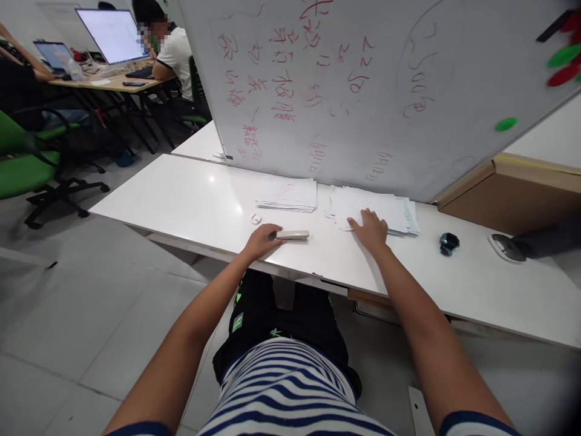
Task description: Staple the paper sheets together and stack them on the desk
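Note:
My left hand [262, 242] is closed around the near end of a pale stapler [295, 234] at the front of the white table [181, 191]. My right hand [372, 231] lies with spread fingers on a loose stack of white paper [363, 203], whose sheets are unevenly piled. Left of that stack is a neater pile of paper [290, 195] with faint red writing on its top sheet. A small white curled object [255, 218] rests just beyond my left hand; its kind is unclear.
A whiteboard [281, 139] with handwriting and magnets stands behind the papers. To the right are a dark wristwatch-like object [449, 243], a computer mouse [507, 247] and a cardboard box [512, 188]. A seated person [177, 57] works at another desk, and a green chair [27, 157] stands left.

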A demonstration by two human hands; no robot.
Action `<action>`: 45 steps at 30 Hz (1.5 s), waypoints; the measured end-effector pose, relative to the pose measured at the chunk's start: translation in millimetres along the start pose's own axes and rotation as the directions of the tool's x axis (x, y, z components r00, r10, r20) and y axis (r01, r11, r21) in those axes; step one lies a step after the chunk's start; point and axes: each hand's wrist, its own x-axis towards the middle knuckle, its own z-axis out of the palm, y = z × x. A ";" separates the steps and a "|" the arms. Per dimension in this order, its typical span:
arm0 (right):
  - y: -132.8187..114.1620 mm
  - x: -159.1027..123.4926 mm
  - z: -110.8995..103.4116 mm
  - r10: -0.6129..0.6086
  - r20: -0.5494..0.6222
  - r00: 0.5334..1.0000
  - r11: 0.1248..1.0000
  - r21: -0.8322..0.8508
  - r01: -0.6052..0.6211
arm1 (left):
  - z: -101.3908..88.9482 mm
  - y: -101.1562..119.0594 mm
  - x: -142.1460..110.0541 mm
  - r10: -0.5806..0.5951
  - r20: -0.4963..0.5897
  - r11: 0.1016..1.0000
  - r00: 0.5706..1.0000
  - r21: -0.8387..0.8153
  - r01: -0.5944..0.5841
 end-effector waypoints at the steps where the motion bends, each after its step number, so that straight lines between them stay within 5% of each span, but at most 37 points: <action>1: 0.0 -0.6 1.4 -0.004 -0.017 1.000 1.000 0.001 0.004 | 0.2 -0.3 -0.2 0.005 0.000 1.000 1.000 0.004 -0.005; 16: -5.4 -1.6 -10.4 0.009 -0.097 0.995 0.999 0.044 -0.005 | -0.4 1.6 -2.7 -0.004 -0.005 0.999 1.000 0.041 0.005; 24: -10.9 -7.1 -39.9 0.110 -0.060 0.992 0.983 0.155 -0.100 | 2.8 -6.5 -6.1 0.023 -0.247 0.976 0.969 0.213 0.031; 31: -33.7 -75.8 -65.2 -0.056 -0.207 0.977 0.965 0.242 0.107 | 4.0 -2.9 -8.9 -0.052 -0.357 0.946 0.933 0.282 0.161; 37: -65.6 -154.2 -57.9 -0.091 -0.085 0.992 0.954 0.279 0.112 | 4.3 -5.7 -2.8 -0.098 -0.333 0.915 0.938 0.340 0.217; 42: -87.0 -183.6 -35.9 -0.063 0.042 0.997 0.954 0.295 0.048 | 5.4 -4.9 -3.4 -0.098 -0.324 0.903 0.941 0.369 0.221; 45: -85.3 -194.4 -35.3 -0.071 0.013 0.997 0.940 0.335 0.063 | 2.7 2.9 -8.7 0.004 -0.376 0.917 0.926 0.371 0.147</action>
